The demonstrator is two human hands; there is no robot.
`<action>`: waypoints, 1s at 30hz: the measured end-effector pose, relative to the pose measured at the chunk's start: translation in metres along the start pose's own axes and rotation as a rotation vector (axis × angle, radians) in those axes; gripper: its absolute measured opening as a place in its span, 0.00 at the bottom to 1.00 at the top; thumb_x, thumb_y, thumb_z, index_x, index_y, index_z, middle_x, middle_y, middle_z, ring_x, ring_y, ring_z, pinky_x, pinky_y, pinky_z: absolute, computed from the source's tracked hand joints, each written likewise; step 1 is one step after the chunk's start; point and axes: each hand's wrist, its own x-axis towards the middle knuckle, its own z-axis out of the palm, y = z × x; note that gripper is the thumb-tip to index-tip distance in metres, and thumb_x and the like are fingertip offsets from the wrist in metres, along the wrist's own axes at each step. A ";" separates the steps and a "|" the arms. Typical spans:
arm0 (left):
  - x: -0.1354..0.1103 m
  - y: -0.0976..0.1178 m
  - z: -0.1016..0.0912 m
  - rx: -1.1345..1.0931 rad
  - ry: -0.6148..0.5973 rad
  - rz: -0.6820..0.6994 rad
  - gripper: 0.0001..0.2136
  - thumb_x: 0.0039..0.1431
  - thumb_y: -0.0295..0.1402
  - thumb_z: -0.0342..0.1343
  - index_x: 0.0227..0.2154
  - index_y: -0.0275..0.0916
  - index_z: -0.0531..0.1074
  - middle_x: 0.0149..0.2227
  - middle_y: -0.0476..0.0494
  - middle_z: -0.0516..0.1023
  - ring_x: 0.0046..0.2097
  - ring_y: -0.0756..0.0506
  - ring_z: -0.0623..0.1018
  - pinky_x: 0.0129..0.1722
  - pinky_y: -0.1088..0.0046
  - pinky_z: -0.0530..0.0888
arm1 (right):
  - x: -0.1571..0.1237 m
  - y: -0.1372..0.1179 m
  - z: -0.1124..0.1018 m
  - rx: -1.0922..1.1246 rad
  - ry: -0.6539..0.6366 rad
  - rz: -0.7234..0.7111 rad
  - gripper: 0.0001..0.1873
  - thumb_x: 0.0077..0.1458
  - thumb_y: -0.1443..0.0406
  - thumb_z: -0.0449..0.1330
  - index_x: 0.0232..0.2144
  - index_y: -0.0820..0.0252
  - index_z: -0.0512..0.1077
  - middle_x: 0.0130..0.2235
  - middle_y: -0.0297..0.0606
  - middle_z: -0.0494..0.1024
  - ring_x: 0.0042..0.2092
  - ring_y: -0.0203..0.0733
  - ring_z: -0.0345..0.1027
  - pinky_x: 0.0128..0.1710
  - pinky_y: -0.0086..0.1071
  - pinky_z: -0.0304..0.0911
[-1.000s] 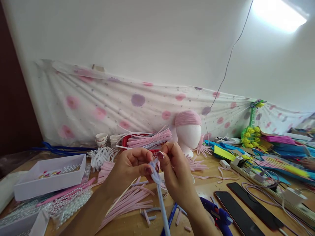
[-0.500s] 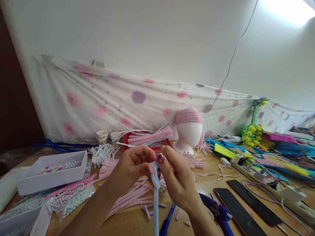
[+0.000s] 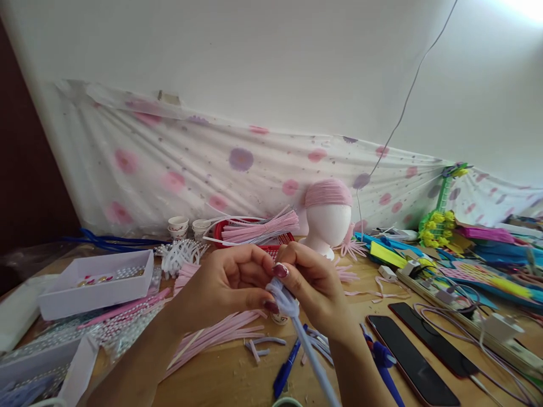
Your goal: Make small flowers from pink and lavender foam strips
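Note:
Over the middle of the table, my left hand [image 3: 237,285] and my right hand [image 3: 314,288] meet around a pale lavender pipe cleaner [image 3: 313,356]. Its upper end is bent into small loops, pinched between thumbs and fingertips of both hands. The long straight tail slants down toward the lower right. Part of the looped end is hidden behind my fingers. Below the hands are short lavender pipe cleaner pieces [image 3: 271,341] and a blue pen [image 3: 289,367]. A bundle of pink pipe cleaners [image 3: 216,339] spreads beneath my left wrist.
A white foam head [image 3: 328,223] with a pink wrapped cap stands behind my hands, beside a red basket [image 3: 219,230]. At left are white boxes [image 3: 97,297] with beads. At right lie a blue glue gun [image 3: 384,362], two phones [image 3: 411,359] and a power strip [image 3: 441,305].
The pipe cleaner's tail has swung from hanging straight down to slanting right. My hands have turned slightly around the looped end, and the view has shifted a little.

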 end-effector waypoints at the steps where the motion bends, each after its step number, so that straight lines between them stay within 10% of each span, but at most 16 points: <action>1: 0.001 -0.001 0.001 -0.001 0.023 0.013 0.10 0.47 0.25 0.70 0.33 0.36 0.76 0.29 0.49 0.84 0.31 0.51 0.83 0.32 0.82 0.78 | 0.000 -0.001 0.002 -0.004 0.019 0.009 0.17 0.63 0.59 0.56 0.23 0.59 0.62 0.23 0.28 0.61 0.25 0.31 0.52 0.25 0.27 0.51; 10: -0.003 -0.009 0.007 0.393 0.274 0.279 0.06 0.46 0.25 0.68 0.27 0.38 0.77 0.27 0.49 0.81 0.28 0.48 0.81 0.29 0.76 0.78 | -0.001 -0.005 0.010 -0.174 0.132 -0.049 0.16 0.65 0.62 0.53 0.23 0.59 0.62 0.23 0.29 0.63 0.25 0.32 0.53 0.25 0.28 0.52; 15: -0.006 -0.009 0.006 0.365 0.240 0.185 0.06 0.46 0.27 0.68 0.26 0.39 0.76 0.25 0.50 0.78 0.27 0.49 0.78 0.28 0.75 0.78 | -0.002 -0.004 0.005 -0.268 0.071 -0.130 0.15 0.65 0.63 0.52 0.25 0.58 0.62 0.24 0.29 0.63 0.26 0.32 0.55 0.26 0.28 0.52; 21: -0.004 0.002 0.003 0.523 0.278 0.320 0.06 0.47 0.25 0.67 0.26 0.39 0.76 0.29 0.49 0.79 0.33 0.50 0.79 0.35 0.78 0.76 | -0.004 -0.006 -0.012 -0.097 -0.086 0.142 0.28 0.66 0.47 0.43 0.25 0.60 0.66 0.24 0.33 0.67 0.27 0.35 0.60 0.27 0.29 0.56; 30: -0.002 0.006 -0.002 0.467 0.336 0.371 0.09 0.44 0.24 0.69 0.26 0.39 0.76 0.30 0.50 0.80 0.33 0.48 0.80 0.35 0.77 0.78 | -0.003 -0.009 -0.020 0.278 -0.187 0.272 0.10 0.57 0.59 0.62 0.33 0.62 0.74 0.24 0.30 0.68 0.21 0.29 0.58 0.20 0.25 0.56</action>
